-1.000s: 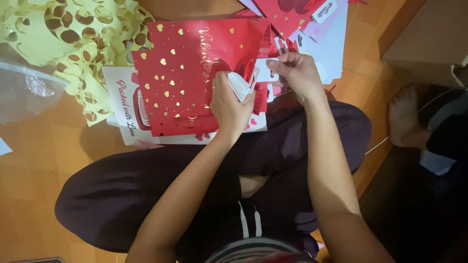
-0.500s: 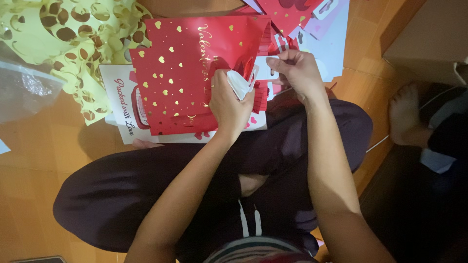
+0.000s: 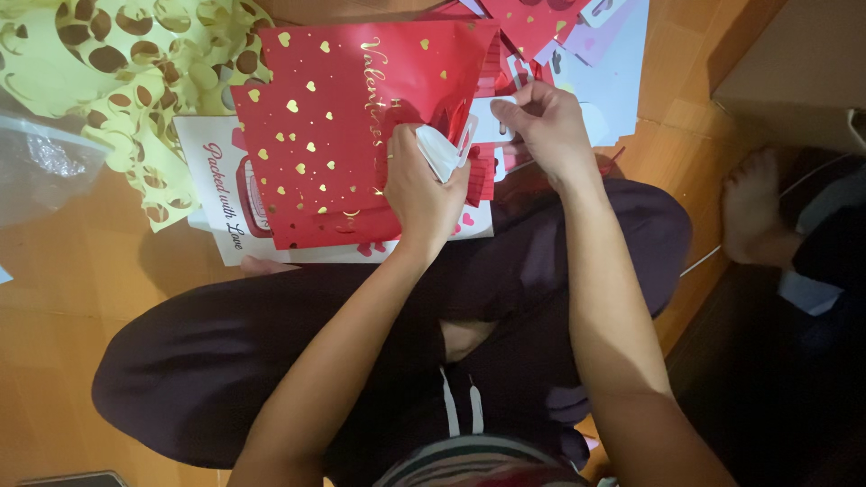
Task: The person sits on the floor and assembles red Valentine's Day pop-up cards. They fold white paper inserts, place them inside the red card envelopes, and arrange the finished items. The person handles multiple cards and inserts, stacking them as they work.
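Your left hand (image 3: 422,194) is gripping a crumpled white scrap (image 3: 439,151) over the red card (image 3: 343,126) lying on the floor ahead of your lap. Your right hand (image 3: 546,131) is pinching a white tab (image 3: 492,120) beside it.

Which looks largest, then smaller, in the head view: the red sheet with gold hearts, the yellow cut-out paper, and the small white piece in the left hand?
1. Red sheet with gold hearts and yellow cut-out paper: look alike, and the yellow one is cut off by the frame.
2. Small white piece, pinched in the left hand: clearly smallest.
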